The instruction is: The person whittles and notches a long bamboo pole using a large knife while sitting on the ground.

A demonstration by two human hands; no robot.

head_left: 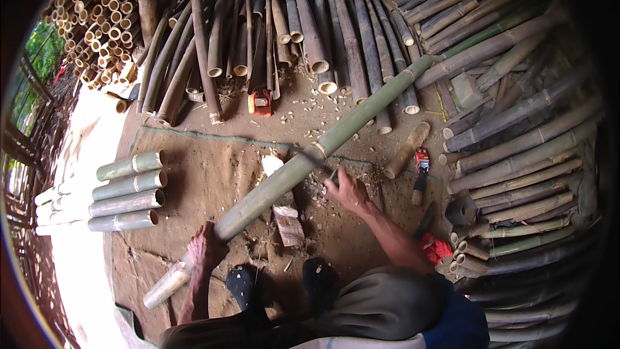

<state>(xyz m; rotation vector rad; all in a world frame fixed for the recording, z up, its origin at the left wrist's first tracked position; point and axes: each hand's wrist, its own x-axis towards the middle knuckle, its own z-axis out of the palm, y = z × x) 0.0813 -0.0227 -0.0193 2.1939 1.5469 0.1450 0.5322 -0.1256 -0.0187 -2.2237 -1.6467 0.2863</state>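
A long green bamboo pole (278, 187) slants from the lower left up to the upper right, its near end pale. My left hand (205, 247) is wrapped round its lower part. My right hand (349, 190) grips a knife by the handle. The knife's dark blade (312, 160) crosses the pole close to a ringed node. Under the pole is a rough pale wood block (286, 221), partly hidden by it. My feet in dark socks rest on the ground below the pole.
Short cut bamboo pieces (127, 200) lie in a row at left. Bamboo poles (310, 45) lean at the back; more poles (523, 155) are stacked at right. An orange object (259, 102) and a short bamboo length (408, 150) lie on the ground. Brown sacking (187, 174) covers the floor.
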